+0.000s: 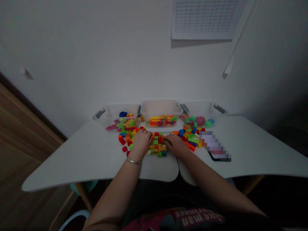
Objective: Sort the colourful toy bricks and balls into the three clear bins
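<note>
Between my two hands lies a close group of colourful toy building bricks (pixel 156 148), red, green, orange and yellow, resting on the white table. My left hand (pixel 141 142) has its fingers bent against the left side of this group. On the opposite side, my right hand (pixel 176 143) has its fingers closed on the bricks' right edge. The fingertips are small and dim, and which single bricks they pinch is hidden. Loose bricks (pixel 122 140) lie beside the left hand, and more loose bricks (pixel 191 146) spread past the right hand.
Three clear plastic boxes stand along the wall: a left box (pixel 120 109) with bricks, a middle box (pixel 161 107) with bricks, a right box (pixel 198 107) with round toys. A phone (pixel 215 147) lies at right. Two table halves (pixel 96 154) meet at a seam.
</note>
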{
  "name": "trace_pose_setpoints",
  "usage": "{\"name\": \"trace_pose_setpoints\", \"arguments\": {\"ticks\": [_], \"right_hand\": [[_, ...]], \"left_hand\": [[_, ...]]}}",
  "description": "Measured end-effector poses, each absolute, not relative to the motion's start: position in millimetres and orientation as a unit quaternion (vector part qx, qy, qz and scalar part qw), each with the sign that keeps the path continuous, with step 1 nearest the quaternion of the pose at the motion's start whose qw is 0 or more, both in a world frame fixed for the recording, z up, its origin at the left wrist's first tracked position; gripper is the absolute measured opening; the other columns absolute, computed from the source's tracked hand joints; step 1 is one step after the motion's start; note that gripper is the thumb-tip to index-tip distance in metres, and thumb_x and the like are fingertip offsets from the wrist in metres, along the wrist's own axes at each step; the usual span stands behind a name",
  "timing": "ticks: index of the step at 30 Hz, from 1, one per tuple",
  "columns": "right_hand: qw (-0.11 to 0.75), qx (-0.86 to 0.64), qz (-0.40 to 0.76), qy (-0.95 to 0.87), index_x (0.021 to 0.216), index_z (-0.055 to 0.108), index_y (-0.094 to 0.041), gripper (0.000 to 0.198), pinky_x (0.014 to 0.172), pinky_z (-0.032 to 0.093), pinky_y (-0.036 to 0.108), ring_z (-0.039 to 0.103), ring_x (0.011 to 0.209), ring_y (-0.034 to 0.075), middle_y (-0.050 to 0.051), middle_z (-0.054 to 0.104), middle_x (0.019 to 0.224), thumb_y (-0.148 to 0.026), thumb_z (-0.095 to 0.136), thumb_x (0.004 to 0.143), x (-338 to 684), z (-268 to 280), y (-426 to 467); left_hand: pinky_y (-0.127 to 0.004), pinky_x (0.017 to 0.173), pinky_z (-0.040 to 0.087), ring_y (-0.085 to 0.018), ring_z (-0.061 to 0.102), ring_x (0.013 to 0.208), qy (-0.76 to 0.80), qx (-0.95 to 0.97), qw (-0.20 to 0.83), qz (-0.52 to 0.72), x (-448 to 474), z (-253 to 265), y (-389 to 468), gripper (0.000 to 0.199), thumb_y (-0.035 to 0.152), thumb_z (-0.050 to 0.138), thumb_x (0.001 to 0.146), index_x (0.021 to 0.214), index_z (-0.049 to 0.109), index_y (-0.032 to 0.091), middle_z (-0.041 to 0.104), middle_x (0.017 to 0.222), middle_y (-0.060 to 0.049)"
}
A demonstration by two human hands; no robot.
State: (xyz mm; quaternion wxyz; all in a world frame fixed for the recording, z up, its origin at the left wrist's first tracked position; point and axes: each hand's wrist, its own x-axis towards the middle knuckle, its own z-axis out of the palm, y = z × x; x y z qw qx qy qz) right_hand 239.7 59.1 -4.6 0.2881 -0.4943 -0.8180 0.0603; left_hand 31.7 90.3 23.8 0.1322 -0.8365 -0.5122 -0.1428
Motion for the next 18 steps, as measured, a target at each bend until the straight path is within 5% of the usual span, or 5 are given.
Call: {"name": "trace_pose_setpoints", "arguments": {"ticks": [11, 18], "right_hand": [[0.290, -0.494, 0.061, -0.817, 0.109, 0.064, -0.018, 0.025, 0.095, 0.043, 0.036, 0.058, 0.104, 0.021, 0.009, 0.068, 0.108, -0.029, 0.047, 0.095, 239.6, -5.1, 59.3], [0.283, -0.496, 0.072, -0.818, 0.109, 0.064, -0.018, 0.024, 0.095, 0.044, 0.036, 0.058, 0.104, 0.021, 0.009, 0.068, 0.109, -0.028, 0.048, 0.094, 240.0, -3.2, 59.1]], "left_hand": [[-0.037, 0.085, 0.044, -0.025, 0.057, 0.094, -0.545, -0.811, 0.126, -0.168, 35.7, 29.1, 87.0, 0.017, 0.022, 0.051, 0.085, 0.094, 0.065, 0.017, 0.068, 0.094, -0.011], [-0.036, 0.083, 0.046, -0.023, 0.057, 0.089, -0.548, -0.765, -0.015, -0.339, 39.3, 32.2, 90.2, 0.014, 0.023, 0.053, 0.081, 0.091, 0.062, 0.020, 0.065, 0.086, -0.006]]}}
